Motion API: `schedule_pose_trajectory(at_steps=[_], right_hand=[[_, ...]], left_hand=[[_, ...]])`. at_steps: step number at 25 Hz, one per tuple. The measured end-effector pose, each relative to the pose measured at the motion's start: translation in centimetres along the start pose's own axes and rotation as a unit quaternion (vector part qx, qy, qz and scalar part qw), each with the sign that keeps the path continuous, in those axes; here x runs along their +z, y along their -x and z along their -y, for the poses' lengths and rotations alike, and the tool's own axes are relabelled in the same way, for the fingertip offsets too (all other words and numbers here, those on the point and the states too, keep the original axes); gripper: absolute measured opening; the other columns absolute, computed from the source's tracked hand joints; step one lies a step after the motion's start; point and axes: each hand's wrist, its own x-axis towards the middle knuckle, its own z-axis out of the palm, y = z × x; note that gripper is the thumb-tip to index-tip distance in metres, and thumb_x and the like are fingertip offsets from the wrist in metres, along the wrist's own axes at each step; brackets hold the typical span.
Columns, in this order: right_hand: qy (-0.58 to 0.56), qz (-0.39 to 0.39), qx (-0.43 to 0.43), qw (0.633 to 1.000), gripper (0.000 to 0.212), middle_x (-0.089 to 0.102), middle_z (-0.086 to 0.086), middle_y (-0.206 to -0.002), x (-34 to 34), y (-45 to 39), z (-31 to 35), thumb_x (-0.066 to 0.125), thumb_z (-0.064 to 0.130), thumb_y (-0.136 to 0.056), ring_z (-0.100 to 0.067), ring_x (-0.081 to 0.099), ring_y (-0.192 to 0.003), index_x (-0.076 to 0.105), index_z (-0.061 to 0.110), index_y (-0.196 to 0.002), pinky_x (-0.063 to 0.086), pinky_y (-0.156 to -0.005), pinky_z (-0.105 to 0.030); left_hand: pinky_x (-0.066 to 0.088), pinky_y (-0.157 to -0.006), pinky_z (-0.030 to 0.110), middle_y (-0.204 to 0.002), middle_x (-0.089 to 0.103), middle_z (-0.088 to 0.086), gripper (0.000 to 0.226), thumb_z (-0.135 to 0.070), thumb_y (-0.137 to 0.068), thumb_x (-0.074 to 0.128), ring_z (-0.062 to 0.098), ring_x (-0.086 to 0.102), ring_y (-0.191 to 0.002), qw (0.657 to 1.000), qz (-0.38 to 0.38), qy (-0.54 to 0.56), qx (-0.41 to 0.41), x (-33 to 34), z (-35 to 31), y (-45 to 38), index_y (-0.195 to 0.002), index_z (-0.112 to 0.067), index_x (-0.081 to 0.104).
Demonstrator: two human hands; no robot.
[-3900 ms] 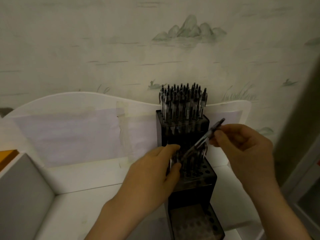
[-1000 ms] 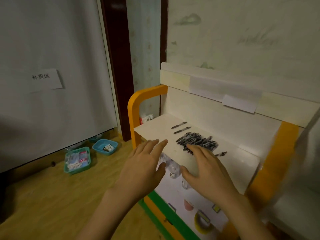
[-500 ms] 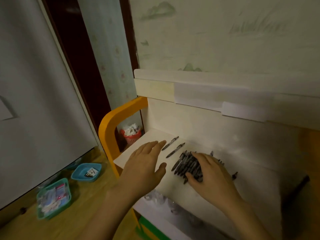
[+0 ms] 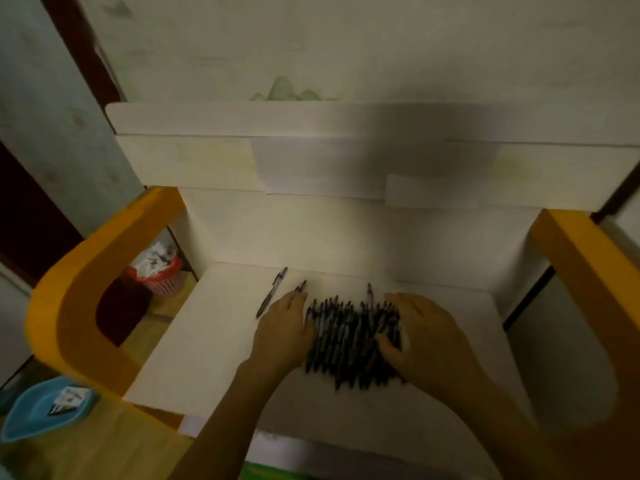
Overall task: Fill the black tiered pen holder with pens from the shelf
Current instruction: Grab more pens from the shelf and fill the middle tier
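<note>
Lying at the far left on the wooden floor, a blue tray (image 4: 41,412) held a small printed packet, its near end cut off by the frame. Behind the shelf's orange side frame (image 4: 86,289) stood a red basket (image 4: 161,277) full of white scraps, partly hidden by that frame. The white shelf (image 4: 207,341) carried the pens. One loose pen (image 4: 272,292) lay alone toward the back edge, left of the hands, and a second loose pen (image 4: 300,286) showed only its tip past the left hand's fingers. The left hand (image 4: 282,332) rested flat on the shelf against the left side of the pile of pens (image 4: 349,341), fingers straight and grasping nothing. The pile lay in the middle of the shelf, between the two hands and nearer the back edge than the front. The right hand (image 4: 422,334) pressed on the pile's right side, its thumb tucked in among the pens; whether the fingers had closed round any could not be told, since the hand covered that part of the pile. Another orange side frame (image 4: 585,268) rose at the right. Taped white paper (image 4: 318,168) covered the back panel above. The whole picture was dim and blurred, so single pens in the pile could not be made out, and the black tiered holder was not in view.
</note>
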Motion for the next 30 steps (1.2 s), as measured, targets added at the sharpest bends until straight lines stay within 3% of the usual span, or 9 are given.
schedule_pose_trajectory(at_steps=[3, 5, 10, 14, 21, 25, 30], right_hand=[[0.006, 0.005, 0.029, 1.0, 0.069, 0.045, -0.001, -0.147, 0.4, -0.7, 0.3, 0.053, 0.054, -0.09, -0.021, 0.04, -0.135, 0.036, 0.022, -0.148, 0.031, -0.115, -0.037], [0.01, 0.007, 0.039, 0.999, 0.069, 0.043, 0.003, -0.148, 1.0, -1.4, 0.8, 0.051, 0.055, -0.09, -0.019, 0.037, -0.136, 0.033, 0.024, -0.149, 0.028, -0.116, -0.034], [0.018, 0.018, 0.042, 0.999, 0.069, 0.044, 0.003, -0.147, 1.9, -2.7, 1.7, 0.051, 0.055, -0.091, -0.018, 0.039, -0.135, 0.034, 0.023, -0.149, 0.028, -0.115, -0.032], [0.028, 0.019, 0.04, 0.999, 0.068, 0.044, 0.003, -0.147, 2.4, -3.6, 1.7, 0.051, 0.056, -0.09, -0.018, 0.039, -0.135, 0.035, 0.024, -0.149, 0.029, -0.115, -0.033], [0.046, 0.025, 0.034, 0.998, 0.067, 0.042, 0.007, -0.148, 2.4, -4.7, 1.3, 0.049, 0.059, -0.09, -0.015, 0.037, -0.136, 0.034, 0.029, -0.148, 0.025, -0.114, -0.031], [0.048, 0.029, 0.035, 0.998, 0.067, 0.039, 0.007, -0.15, 2.3, -4.9, 1.1, 0.047, 0.059, -0.09, -0.015, 0.034, -0.139, 0.032, 0.031, -0.149, 0.023, -0.116, -0.031], [0.044, 0.026, 0.034, 0.998, 0.066, 0.04, 0.007, -0.149, 2.2, -4.8, 0.7, 0.048, 0.059, -0.09, -0.015, 0.035, -0.138, 0.034, 0.031, -0.148, 0.024, -0.115, -0.031]], left_hand=[[0.032, -0.111, 0.031, -0.157, 0.029, 0.008, 0.055, -0.026, -0.1, 0.046, 0.022, 0.034, -0.139, 0.999, 0.041, -0.019, -0.006, 1.9, 1.8, -2.1, -0.151, -0.015, 0.028], [0.036, -0.108, 0.033, -0.153, 0.034, 0.008, 0.055, -0.023, -0.099, 0.048, 0.023, 0.036, -0.136, 0.998, 0.05, -0.032, -0.024, 2.6, 3.2, -2.9, -0.15, -0.016, 0.03], [0.047, -0.09, 0.029, -0.132, 0.049, 0.005, 0.049, -0.014, -0.098, 0.046, 0.021, 0.045, -0.116, 0.997, 0.043, -0.048, -0.03, 3.4, 5.4, -3.6, -0.146, -0.018, 0.037], [0.045, -0.078, 0.026, -0.115, 0.051, 0.007, 0.048, 0.0, -0.093, 0.046, 0.02, 0.05, -0.1, 0.998, 0.058, 0.012, -0.038, 3.2, 5.6, -4.2, -0.138, -0.014, 0.046], [0.048, -0.075, 0.024, -0.103, 0.049, -0.003, 0.045, -0.036, -0.091, 0.059, 0.011, 0.053, -0.087, 0.984, 0.105, 0.121, -0.079, 3.2, 4.3, -3.1, -0.131, -0.016, 0.049], [0.049, -0.083, 0.031, -0.12, 0.047, 0.003, 0.086, -0.073, -0.07, 0.065, 0.018, 0.052, -0.106, 0.979, 0.16, 0.037, -0.124, 3.3, 3.1, -3.6, -0.131, -0.017, 0.041], [0.052, -0.087, 0.037, -0.123, 0.042, 0.006, 0.093, -0.068, -0.062, 0.073, 0.023, 0.051, -0.109, 0.964, 0.212, -0.018, -0.159, 3.3, 2.3, -4.2, -0.129, -0.015, 0.036]])
